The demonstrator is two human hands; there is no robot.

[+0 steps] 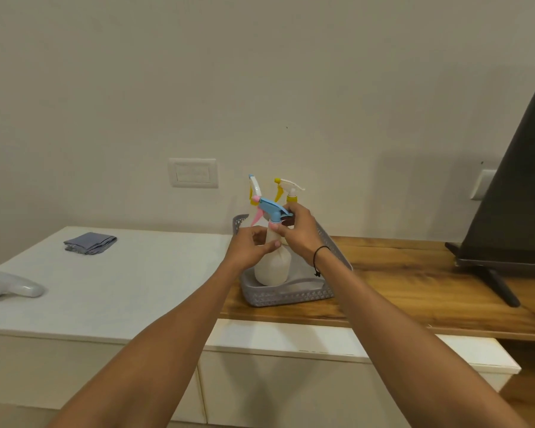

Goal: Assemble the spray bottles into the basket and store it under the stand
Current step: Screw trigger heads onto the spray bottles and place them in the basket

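A grey perforated basket [291, 296] sits on the wooden stand top [414, 282]. A white spray bottle [274, 268] stands upright in the basket's front part. My left hand [250, 251] grips the bottle's shoulder. My right hand [300, 231] holds its blue spray head [271, 208] with pink trigger at the neck. Behind it, two more spray heads rise from the basket: a white one with a blue tip [255, 186] and a white-and-yellow one [289, 188]; their bottles are mostly hidden by my hands.
A white cabinet top [121, 282] lies left of the stand, with a folded grey cloth [90, 242] and a white game controller [10, 287]. A dark TV [513, 196] on a foot stands at right. White drawer fronts [291, 381] sit below.
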